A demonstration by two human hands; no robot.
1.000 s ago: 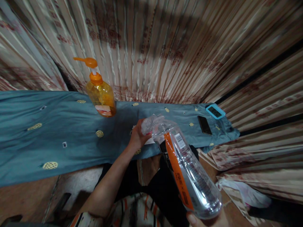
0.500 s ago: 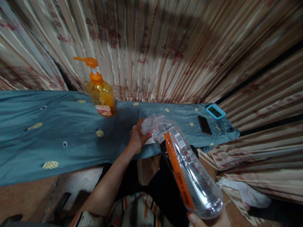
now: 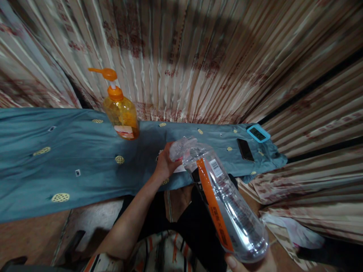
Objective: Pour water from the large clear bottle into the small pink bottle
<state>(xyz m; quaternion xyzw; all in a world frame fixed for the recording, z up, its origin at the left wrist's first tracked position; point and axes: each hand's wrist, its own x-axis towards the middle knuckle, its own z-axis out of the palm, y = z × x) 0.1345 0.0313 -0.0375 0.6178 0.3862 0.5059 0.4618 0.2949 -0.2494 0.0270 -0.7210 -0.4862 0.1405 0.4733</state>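
My right hand (image 3: pixel 255 262) grips the base of a large clear plastic bottle (image 3: pixel 235 204) with an orange strip and a barcode on its label. The bottle tilts, its base toward me and its neck end up and to the left. My left hand (image 3: pixel 167 160) is closed around a small clear plastic piece (image 3: pixel 181 147), whose exact kind is hard to make out. This piece meets the bottle's neck end, and it hides the mouth. Something white and flat (image 3: pixel 180 169) shows below my left hand.
An orange pump bottle (image 3: pixel 123 117) stands at the back left of the blue-green pineapple-print cloth (image 3: pixel 93 151). To the right lie a dark phone (image 3: pixel 245 150) and a blue-framed digital clock (image 3: pixel 258 133). Pleated curtains (image 3: pixel 170 56) hang behind and to the right.
The bottle's base has shifted very slightly to the right with my right hand. My left hand and the other things stay put.
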